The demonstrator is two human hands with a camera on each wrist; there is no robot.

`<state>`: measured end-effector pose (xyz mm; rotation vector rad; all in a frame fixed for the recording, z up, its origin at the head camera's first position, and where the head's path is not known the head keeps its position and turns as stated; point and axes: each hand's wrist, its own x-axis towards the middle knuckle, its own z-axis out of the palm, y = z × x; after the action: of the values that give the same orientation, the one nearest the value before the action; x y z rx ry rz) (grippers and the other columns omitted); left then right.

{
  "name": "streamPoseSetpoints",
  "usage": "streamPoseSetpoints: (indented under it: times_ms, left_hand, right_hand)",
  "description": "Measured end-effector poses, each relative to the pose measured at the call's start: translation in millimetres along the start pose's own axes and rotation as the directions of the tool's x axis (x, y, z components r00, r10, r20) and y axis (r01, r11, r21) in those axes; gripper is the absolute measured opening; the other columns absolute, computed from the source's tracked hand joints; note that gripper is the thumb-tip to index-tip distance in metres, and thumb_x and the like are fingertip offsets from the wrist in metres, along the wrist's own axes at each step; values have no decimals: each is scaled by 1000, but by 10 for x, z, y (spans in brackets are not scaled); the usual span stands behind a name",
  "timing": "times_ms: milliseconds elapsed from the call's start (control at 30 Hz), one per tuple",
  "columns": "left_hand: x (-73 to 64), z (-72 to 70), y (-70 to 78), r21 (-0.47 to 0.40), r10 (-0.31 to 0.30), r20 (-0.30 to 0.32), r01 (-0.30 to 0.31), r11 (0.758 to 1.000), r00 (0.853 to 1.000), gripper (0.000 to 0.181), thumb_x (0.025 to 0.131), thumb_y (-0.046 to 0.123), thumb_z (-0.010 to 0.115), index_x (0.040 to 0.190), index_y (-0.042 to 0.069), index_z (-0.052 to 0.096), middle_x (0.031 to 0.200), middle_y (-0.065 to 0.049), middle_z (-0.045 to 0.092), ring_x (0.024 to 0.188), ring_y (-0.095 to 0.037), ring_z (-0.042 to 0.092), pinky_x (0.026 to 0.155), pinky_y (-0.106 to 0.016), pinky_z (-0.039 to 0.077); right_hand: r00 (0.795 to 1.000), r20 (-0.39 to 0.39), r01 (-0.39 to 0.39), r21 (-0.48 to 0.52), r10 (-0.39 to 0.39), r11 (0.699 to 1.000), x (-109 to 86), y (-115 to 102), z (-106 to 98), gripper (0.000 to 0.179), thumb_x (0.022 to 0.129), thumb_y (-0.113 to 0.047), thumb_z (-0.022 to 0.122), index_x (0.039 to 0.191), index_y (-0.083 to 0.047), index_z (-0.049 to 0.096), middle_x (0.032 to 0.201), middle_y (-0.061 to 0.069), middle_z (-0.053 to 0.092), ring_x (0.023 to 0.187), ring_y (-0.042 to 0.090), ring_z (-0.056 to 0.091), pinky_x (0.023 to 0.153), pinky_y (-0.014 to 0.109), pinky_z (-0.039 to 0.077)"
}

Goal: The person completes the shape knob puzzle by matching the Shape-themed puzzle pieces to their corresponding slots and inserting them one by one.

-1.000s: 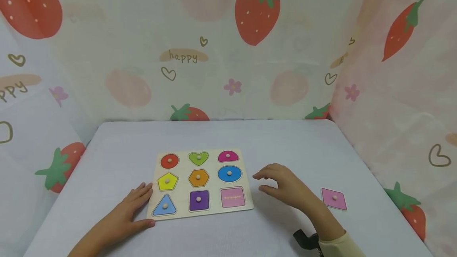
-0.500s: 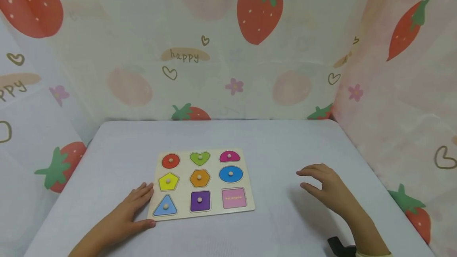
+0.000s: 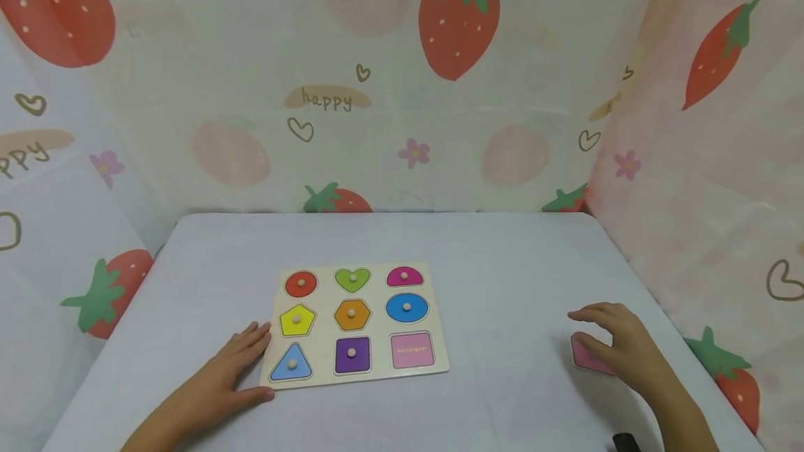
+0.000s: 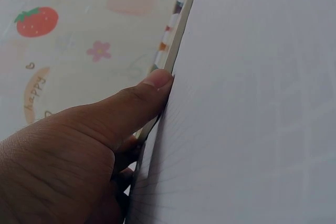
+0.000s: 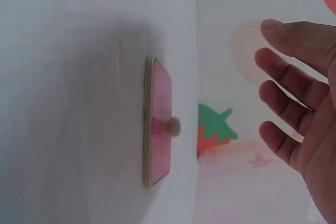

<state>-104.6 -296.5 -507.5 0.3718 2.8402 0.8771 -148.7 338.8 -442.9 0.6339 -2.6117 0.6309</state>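
Note:
A wooden shape puzzle board (image 3: 320, 284) lies on the white table, with knobbed coloured shapes in its recesses. Its pink rectangular recess (image 3: 412, 350) at the near right holds no piece and shows printed lettering. My left hand (image 3: 216, 375) rests at the board's left edge, thumb on the near corner; the left wrist view shows the thumb (image 4: 157, 80) against the edge. At the right, the pink rectangle piece (image 5: 161, 124) lies flat on the table, its small round knob (image 5: 173, 126) upward. My right hand (image 3: 628, 351) hovers over it, fingers apart and loosely bent, touching nothing.
The white-covered table (image 3: 502, 250) is enclosed by strawberry-print cloth (image 3: 534, 54) at the back and both sides. A black object (image 3: 625, 442) shows beneath my right wrist at the bottom edge.
My right hand has moved right, from beside the board to over the pink rectangle piece, which it now partly covers. The left hand and the board have stayed in place.

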Motion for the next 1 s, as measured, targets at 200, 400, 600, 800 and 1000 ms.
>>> streamPoseSetpoints:
  times_ms: [200, 400, 600, 800, 1000]
  left_hand:
    - [9, 3, 15, -29, -17, 27, 18, 999, 999, 106, 78, 68, 75, 157, 7, 41, 168, -7, 30, 157, -38, 16, 106, 1, -12]
    - [4, -9, 36, -30, -20, 29, 20, 999, 999, 105, 78, 68, 75, 157, 6, 41, 168, -7, 29, 157, -38, 15, 102, 3, -14]
    - [9, -26, 50, -27, -10, 23, 11, 1000, 1000, 105, 79, 67, 75, 157, 7, 41, 169, -7, 29, 157, -39, 15, 102, 4, -13]
    - [14, -25, 58, -15, -25, 32, 25, 1000, 999, 105, 78, 67, 76, 157, 8, 41, 168, -6, 30, 157, -37, 16, 126, -22, 1]
    - [-3, -24, 44, 0, -6, 13, 6, 1000, 1000, 104, 79, 67, 76, 157, 7, 42, 168, -6, 31, 157, -37, 18, 111, 0, -8]
  right_hand:
    - [998, 9, -64, -35, 64, 997, -89, 122, -37, 35, 77, -7, 87, 109, -16, 78, 108, -3, 71, 106, -3, 48, 86, 20, 42]
    - [995, 0, -102, -43, 102, 994, -145, 215, -73, 33, 78, -8, 88, 108, -16, 78, 108, -2, 71, 105, -6, 45, 85, 19, 41]
    - [987, 22, -157, -61, 159, 986, -216, 304, -122, 30, 80, -13, 88, 108, -18, 79, 108, -1, 71, 105, -6, 44, 82, 18, 43]
    - [982, 37, -184, -57, 186, 981, -275, 385, -177, 30, 79, -13, 88, 107, -18, 79, 107, -1, 72, 104, -13, 41, 82, 17, 42]
    - [964, 100, -243, -43, 246, 969, -328, 423, -194, 25, 84, -16, 85, 108, -18, 79, 107, -1, 72, 102, -16, 40, 81, 20, 43]
